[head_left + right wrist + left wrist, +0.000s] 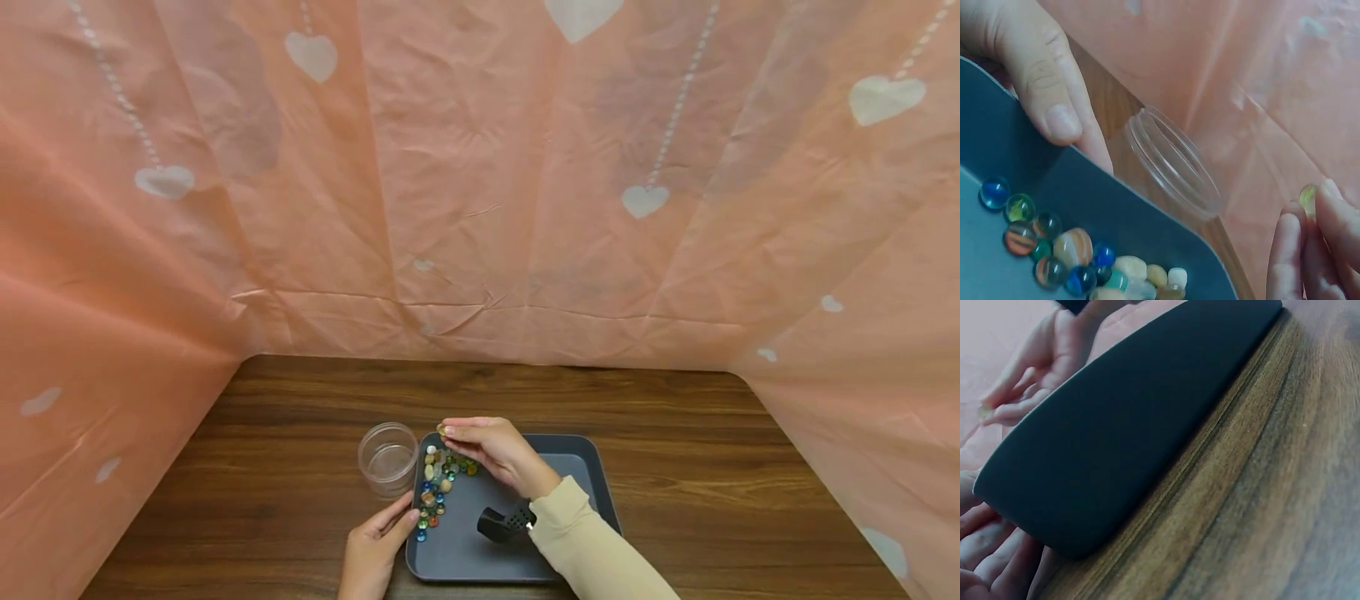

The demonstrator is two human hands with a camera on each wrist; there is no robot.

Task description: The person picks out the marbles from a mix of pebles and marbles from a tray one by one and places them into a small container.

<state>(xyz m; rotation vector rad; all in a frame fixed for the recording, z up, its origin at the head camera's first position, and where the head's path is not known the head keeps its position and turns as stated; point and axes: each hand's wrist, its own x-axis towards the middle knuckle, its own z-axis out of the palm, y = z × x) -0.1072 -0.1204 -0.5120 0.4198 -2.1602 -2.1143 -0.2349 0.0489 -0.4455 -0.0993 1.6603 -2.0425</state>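
A dark grey tray [585, 467] lies on the wooden table, with several coloured glass marbles [435, 487] along its left side. My right hand [446, 432] hovers over the tray's far left corner and pinches a small yellow marble [1308, 196] between thumb and fingertips [1288, 250]. A clear empty jar [387, 458] stands just left of the tray, close to that hand. My left hand [401, 514] rests at the tray's left edge, thumb [1044, 87] straight along the rim and fingers [991, 550] against the outer wall [1122, 425].
A black slotted scoop [504, 523] lies in the tray by my right wrist. Peach plastic sheeting [480, 208] with white hearts walls the table at the back and both sides. Bare wood [712, 500] shows around the tray.
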